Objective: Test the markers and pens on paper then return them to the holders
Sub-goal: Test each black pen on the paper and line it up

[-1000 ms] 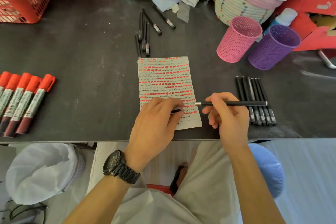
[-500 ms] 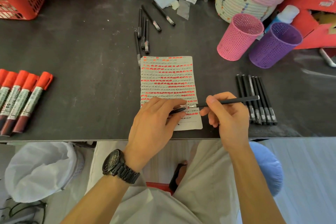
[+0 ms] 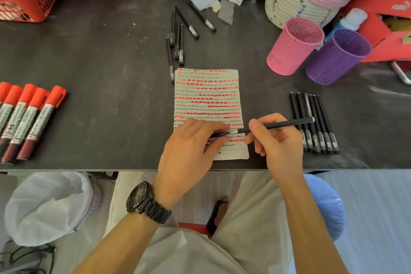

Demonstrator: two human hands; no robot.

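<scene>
- The pen (image 3: pixel 275 126) is a thin, straight black stick with a pale metal tip. I judge it light and stiff, with a smooth barrel that could roll or slip. A pinch on the barrel a little behind the tip looks the surest hold.
- The right hand (image 3: pixel 278 142) holds it just so: thumb and forefinger closed on the barrel, the other fingers curled under. The pen lies nearly level above the lower part of the paper (image 3: pixel 206 95), close to the front edge of the worktop (image 3: pixel 111 69).
- The left hand (image 3: pixel 189 153) has its fingers curled and pinches a small black cap (image 3: pixel 219 134), which is short, glossy and easy to fumble. The pen tip and cap meet or nearly meet (I cannot tell which).
- The paper is a thin, limp sheet with wavy edges, covered in rows of red dabs and black scribble. It would likely slide on the dark, matt, scuffed worktop.
- The pink holder (image 3: pixel 291 51) and purple holder (image 3: pixel 333 60) stand toward the back right corner. They are perforated plastic cups, probably light enough to tip.
- More black pens (image 3: pixel 315 127) lie side by side near the front edge, and fat red markers (image 3: pixel 29 118) lie at the left edge.
</scene>
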